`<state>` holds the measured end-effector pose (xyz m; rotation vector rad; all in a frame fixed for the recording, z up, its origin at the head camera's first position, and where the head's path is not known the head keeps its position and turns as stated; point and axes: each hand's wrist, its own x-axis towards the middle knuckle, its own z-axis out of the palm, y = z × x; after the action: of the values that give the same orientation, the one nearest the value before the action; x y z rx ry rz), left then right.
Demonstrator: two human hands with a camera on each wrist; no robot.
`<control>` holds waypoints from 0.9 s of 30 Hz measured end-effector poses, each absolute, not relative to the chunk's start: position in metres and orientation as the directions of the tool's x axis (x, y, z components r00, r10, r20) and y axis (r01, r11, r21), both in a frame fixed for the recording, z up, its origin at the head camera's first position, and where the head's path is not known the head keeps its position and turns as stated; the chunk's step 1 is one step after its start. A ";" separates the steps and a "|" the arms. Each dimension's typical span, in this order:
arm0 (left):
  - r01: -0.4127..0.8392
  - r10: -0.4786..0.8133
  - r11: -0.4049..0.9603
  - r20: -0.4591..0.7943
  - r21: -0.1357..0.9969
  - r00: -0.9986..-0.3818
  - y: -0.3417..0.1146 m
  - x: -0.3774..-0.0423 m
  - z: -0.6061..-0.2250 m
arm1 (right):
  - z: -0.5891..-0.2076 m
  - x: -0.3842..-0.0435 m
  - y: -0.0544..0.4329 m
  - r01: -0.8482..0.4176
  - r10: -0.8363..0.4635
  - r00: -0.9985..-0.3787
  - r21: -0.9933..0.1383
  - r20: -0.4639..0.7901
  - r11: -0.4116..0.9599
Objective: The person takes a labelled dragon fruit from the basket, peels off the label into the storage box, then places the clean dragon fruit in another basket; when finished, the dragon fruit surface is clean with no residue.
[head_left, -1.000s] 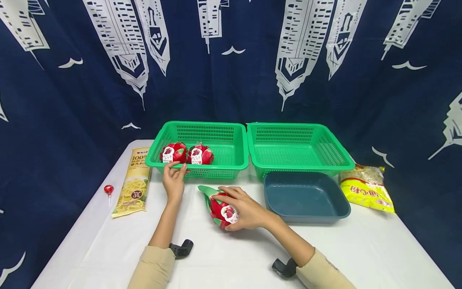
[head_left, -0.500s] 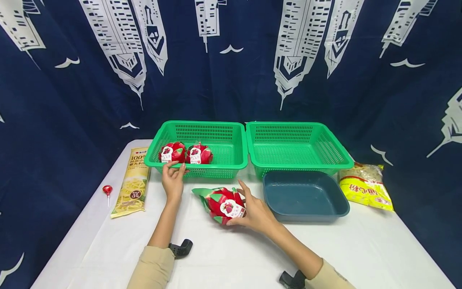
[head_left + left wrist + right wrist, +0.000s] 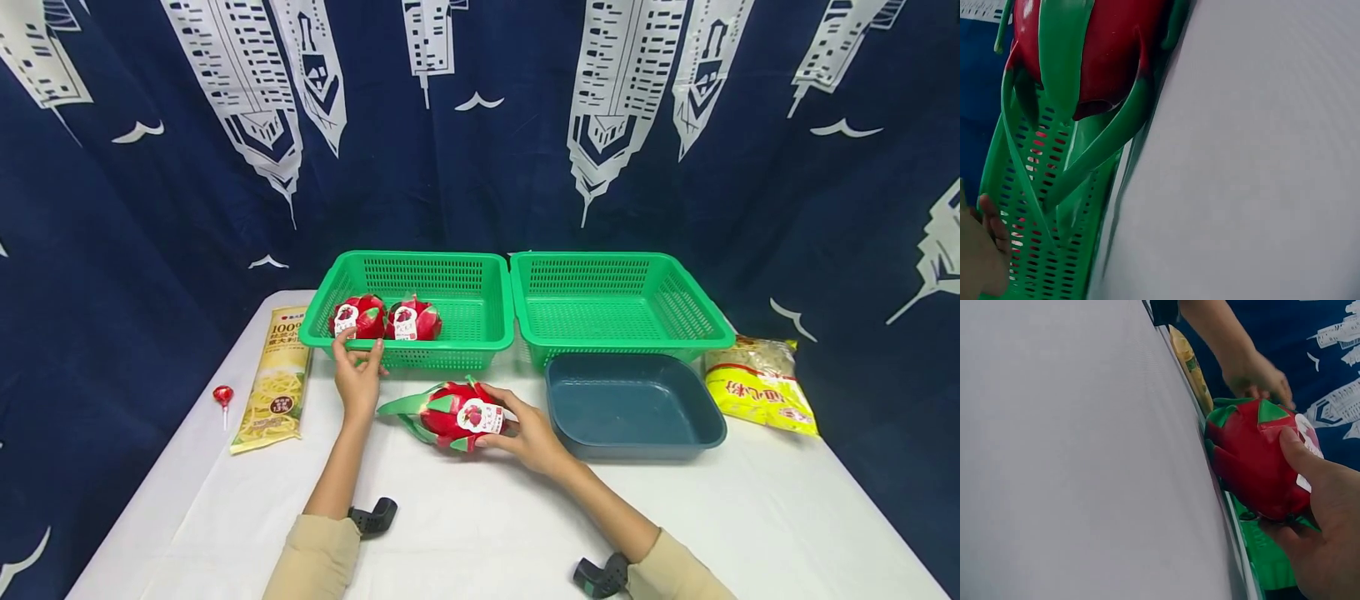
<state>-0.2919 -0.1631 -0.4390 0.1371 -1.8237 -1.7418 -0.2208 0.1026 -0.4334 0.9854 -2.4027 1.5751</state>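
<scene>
A red dragon fruit [image 3: 450, 417] with long green scales and a white label lies on its side in my right hand [image 3: 534, 437]. In the right wrist view, the thumb [image 3: 1297, 453] presses one side and the fingers hold the other. Its green tip points left, towards my left wrist. My left hand [image 3: 358, 379] grips the front rim of the left green basket [image 3: 480, 354]. In the left wrist view, the left hand [image 3: 982, 250] shows only partly. Two more dragon fruits, one at the left [image 3: 356, 317] and another beside it [image 3: 415, 321], sit in that basket.
A second green basket [image 3: 630, 342] adjoins on the right, with a dark blue tub [image 3: 637, 454] in front. Right of the tub lies a yellow bag [image 3: 757, 387]. A pasta packet [image 3: 273, 392] and red lollipop [image 3: 222, 395] lie left on the white table [image 3: 450, 533].
My right hand has turned the dragon fruit, so its green tip swings left and its label faces up. The fruit has shifted slightly away from me. The left hand stays at the basket rim.
</scene>
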 end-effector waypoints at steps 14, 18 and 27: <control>0.534 0.430 0.537 0.334 0.653 -0.839 -0.143 -0.255 -0.419 | -0.432 -0.240 0.103 -0.442 -0.570 -0.756 -0.893 0.321 0.083; 0.531 0.483 0.624 0.251 0.573 -0.839 -0.135 -0.255 -0.428 | -0.429 -0.243 0.103 -0.399 -0.607 -0.744 -0.914 0.278 0.071; 0.547 0.481 0.698 0.264 0.462 -0.836 -0.130 -0.254 -0.436 | -0.415 -0.231 0.099 -0.558 -0.500 -0.771 -0.796 0.393 0.235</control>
<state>-0.2536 -0.1302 -0.4356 -0.8450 -2.7805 -0.8164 -0.2313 0.0994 -0.4150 1.0399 -2.4242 1.6010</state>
